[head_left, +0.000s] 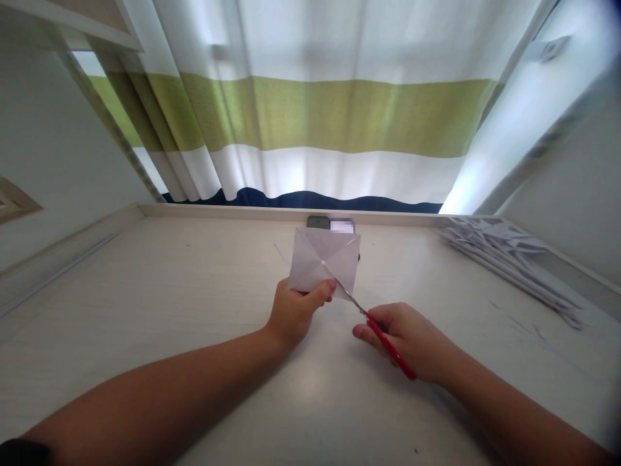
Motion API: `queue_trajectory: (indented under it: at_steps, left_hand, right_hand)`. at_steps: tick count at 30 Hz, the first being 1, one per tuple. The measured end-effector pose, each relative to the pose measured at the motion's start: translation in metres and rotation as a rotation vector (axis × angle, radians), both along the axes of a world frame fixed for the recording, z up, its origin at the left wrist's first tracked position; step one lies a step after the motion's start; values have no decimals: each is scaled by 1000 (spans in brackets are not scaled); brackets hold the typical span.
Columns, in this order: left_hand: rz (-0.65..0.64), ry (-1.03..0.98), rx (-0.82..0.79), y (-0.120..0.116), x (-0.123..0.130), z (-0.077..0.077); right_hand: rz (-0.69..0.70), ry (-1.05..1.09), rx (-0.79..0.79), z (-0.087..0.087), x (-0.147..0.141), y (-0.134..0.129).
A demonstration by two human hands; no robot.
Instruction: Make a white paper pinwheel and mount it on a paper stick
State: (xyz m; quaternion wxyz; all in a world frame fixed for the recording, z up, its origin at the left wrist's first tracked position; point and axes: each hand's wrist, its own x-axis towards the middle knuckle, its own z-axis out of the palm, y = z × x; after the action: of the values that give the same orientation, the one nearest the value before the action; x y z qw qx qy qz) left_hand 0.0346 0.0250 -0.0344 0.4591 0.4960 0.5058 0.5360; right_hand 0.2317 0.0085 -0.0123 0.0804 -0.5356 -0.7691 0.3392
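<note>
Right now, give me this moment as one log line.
left hand: holds white paper | right hand: holds red-handled scissors, blades at paper | rest: paper pile at right, curtain beyond table

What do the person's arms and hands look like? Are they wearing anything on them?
The left hand and right hand are bare, with no gloves. Both wrists are bare too, with no watch or bracelet showing. A bit of black sleeve shows on the left arm. No sleeve shows on the right arm.
</note>
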Motion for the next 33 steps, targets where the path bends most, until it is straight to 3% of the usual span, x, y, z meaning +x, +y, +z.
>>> queue_trajectory:
  at_steps: [10, 33]
  left_hand:
    - [-42, -10, -2, 0, -1, -4]
    - [-76, -98, -50, 0, 2, -3]
  right_hand:
    - [-10, -50, 92, -1, 2, -1]
    - [0, -12, 62, -4, 1, 1]
